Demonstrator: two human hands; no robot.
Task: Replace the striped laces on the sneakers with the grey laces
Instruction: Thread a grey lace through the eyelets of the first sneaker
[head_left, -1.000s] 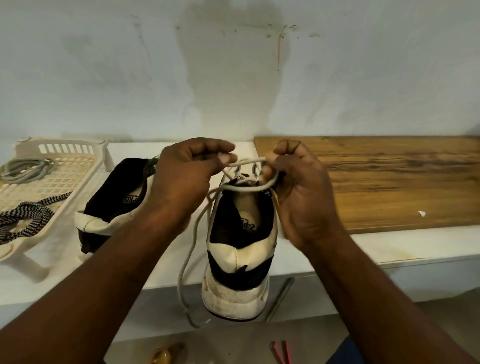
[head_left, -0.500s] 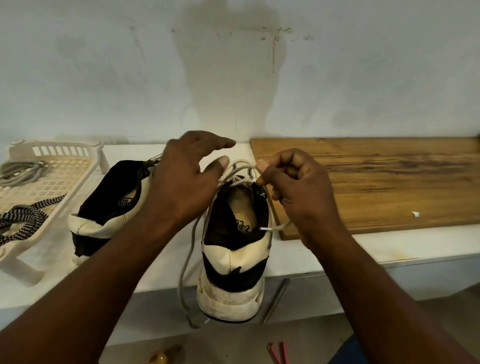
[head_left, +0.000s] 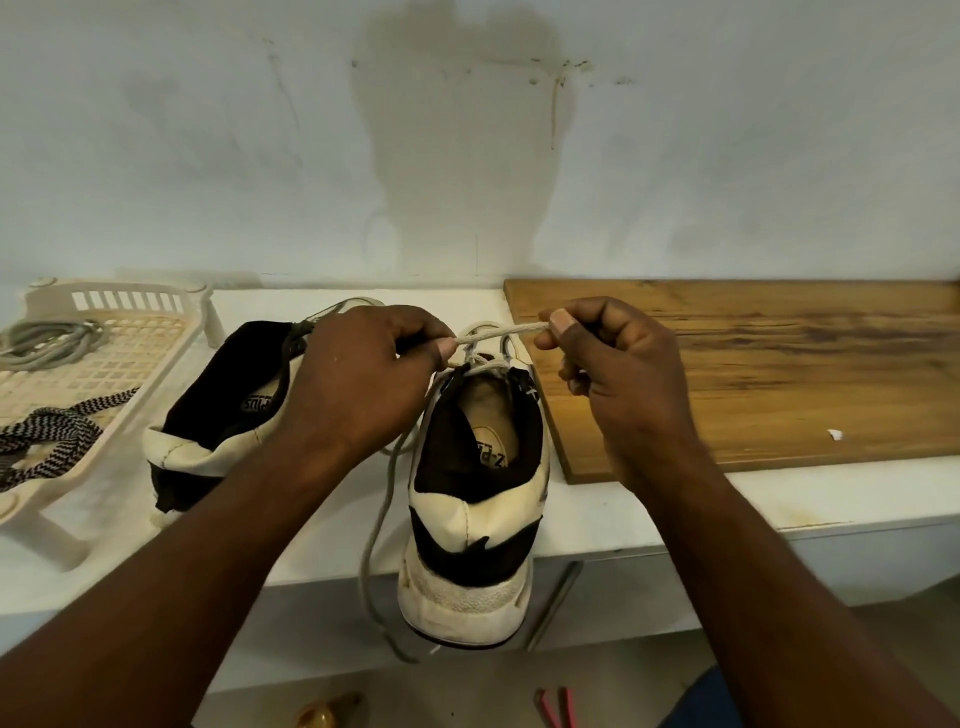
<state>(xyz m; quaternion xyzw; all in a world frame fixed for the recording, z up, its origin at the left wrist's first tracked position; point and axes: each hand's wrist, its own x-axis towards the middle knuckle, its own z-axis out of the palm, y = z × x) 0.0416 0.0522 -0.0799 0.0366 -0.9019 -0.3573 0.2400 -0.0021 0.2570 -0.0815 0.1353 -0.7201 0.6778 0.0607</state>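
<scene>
Head view: I see both hands raised over a white counter (head_left: 613, 512), working at the top of one sneaker.
Left hand (head_left: 358, 384): thumb and fingers pinch one end of a taut stretch of grey lace.
Right hand (head_left: 618, 384): thumb and forefinger pinch the other end; the remaining fingers are curled in.
Grey lace (head_left: 501, 332): pulled straight between the two pinches, just above the top eyelets; a long loose tail drops from under the left grip and hangs past the counter edge.
Sneaker (head_left: 478, 519): directly below the grip, heel toward me and overhanging the counter edge.
Second sneaker (head_left: 218, 426): left of the left grip, partly hidden behind that hand, lying tilted; I cannot tell how it is laced.
Plastic tray (head_left: 119, 415): further left of both grips.
Striped lace (head_left: 47, 431): bundled in the tray's near part.
Spare grey lace (head_left: 47, 343): coiled in the tray's far corner.
Wooden board (head_left: 753, 364): right of the right grip, flat on the counter, its near corner just beside the sneaker.
</scene>
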